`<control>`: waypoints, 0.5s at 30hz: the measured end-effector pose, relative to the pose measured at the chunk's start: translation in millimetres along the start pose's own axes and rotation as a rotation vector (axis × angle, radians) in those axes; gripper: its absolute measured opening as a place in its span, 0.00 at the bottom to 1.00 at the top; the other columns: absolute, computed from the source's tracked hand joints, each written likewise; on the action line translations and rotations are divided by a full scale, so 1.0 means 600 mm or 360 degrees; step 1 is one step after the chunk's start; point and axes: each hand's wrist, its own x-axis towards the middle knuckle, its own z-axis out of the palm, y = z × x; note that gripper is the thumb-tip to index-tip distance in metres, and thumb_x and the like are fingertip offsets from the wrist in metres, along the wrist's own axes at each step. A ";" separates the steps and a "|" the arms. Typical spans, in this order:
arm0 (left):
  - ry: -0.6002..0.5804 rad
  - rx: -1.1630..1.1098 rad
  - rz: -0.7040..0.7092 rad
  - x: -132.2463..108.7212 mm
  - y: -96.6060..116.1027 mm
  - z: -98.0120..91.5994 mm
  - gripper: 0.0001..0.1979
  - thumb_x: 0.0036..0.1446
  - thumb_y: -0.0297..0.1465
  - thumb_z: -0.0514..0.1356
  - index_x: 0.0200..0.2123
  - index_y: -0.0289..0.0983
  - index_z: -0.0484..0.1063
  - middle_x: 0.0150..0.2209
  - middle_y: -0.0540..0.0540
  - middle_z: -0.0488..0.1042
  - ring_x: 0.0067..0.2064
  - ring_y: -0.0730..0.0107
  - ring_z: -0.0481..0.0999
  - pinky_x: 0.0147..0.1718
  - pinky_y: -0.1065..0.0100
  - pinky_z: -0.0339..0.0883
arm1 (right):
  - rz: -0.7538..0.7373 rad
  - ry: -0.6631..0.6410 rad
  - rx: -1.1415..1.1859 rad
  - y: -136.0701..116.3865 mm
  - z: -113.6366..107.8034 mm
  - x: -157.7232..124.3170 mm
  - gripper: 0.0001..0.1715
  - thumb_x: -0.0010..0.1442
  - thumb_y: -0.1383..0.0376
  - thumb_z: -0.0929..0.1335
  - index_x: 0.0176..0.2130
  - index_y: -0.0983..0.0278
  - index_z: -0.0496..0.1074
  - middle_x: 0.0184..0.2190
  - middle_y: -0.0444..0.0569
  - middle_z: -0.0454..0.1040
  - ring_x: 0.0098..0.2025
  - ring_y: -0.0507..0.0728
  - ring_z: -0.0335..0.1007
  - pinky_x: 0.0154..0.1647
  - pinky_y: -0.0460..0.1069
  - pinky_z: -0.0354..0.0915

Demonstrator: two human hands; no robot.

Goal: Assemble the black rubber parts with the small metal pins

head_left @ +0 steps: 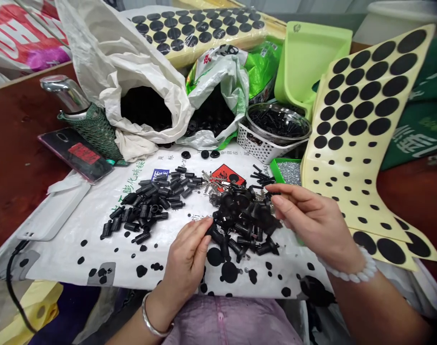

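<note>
My left hand point(191, 254) is closed at the front edge of a pile of black plastic parts with flanged heads point(243, 211). A black plastic part point(211, 227) shows at its fingertips. Over the right side of that pile, my right hand point(311, 223) has thumb and index finger pinched together; whatever is between them is too small to make out. Thin metal strips point(214, 182) lie behind the pile. To the left is a heap of short black cylindrical sleeves point(150, 201). Small black screw-like pieces point(262, 176) lie behind my right fingertips.
A white sack point(178, 98) and a green-white bag point(236, 86) hold dark parts. A steel bowl point(299, 136) sits in a white basket point(252, 143). Nearby are a green tray point(275, 167), a green dustpan point(315, 52), dotted sheets point(333, 167), a phone point(56, 143) and a white power bank point(56, 211).
</note>
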 end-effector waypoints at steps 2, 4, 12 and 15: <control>-0.0097 -0.0012 0.0004 0.001 0.007 0.011 0.21 0.60 0.25 0.52 0.56 0.42 0.61 0.56 0.43 0.66 0.57 0.64 0.64 0.56 0.59 0.60 | 0.0016 0.0043 0.0026 0.003 -0.009 0.002 0.16 0.56 0.57 0.66 0.41 0.65 0.72 0.18 0.41 0.65 0.17 0.47 0.55 0.14 0.43 0.53; -0.0151 -0.0001 -0.0056 0.001 0.010 0.021 0.23 0.60 0.26 0.52 0.59 0.42 0.57 0.61 0.42 0.56 0.61 0.61 0.58 0.58 0.56 0.57 | 0.0019 0.0042 0.0024 0.008 -0.015 0.002 0.16 0.56 0.57 0.65 0.41 0.65 0.72 0.18 0.41 0.65 0.17 0.47 0.55 0.15 0.43 0.53; -0.0177 0.0027 -0.0222 -0.004 0.005 0.042 0.33 0.58 0.31 0.55 0.63 0.44 0.43 0.66 0.41 0.43 0.65 0.54 0.45 0.60 0.49 0.47 | -0.0206 -0.0284 -0.0432 0.017 -0.027 0.052 0.18 0.60 0.55 0.63 0.43 0.64 0.71 0.20 0.42 0.68 0.20 0.50 0.60 0.21 0.45 0.58; -0.0137 -0.0032 -0.0255 -0.006 0.003 0.043 0.34 0.57 0.31 0.56 0.63 0.44 0.42 0.66 0.41 0.43 0.65 0.54 0.45 0.60 0.49 0.46 | -0.0323 -0.0450 -0.0940 0.004 -0.013 0.111 0.17 0.62 0.57 0.61 0.44 0.64 0.71 0.25 0.45 0.74 0.26 0.52 0.68 0.28 0.47 0.62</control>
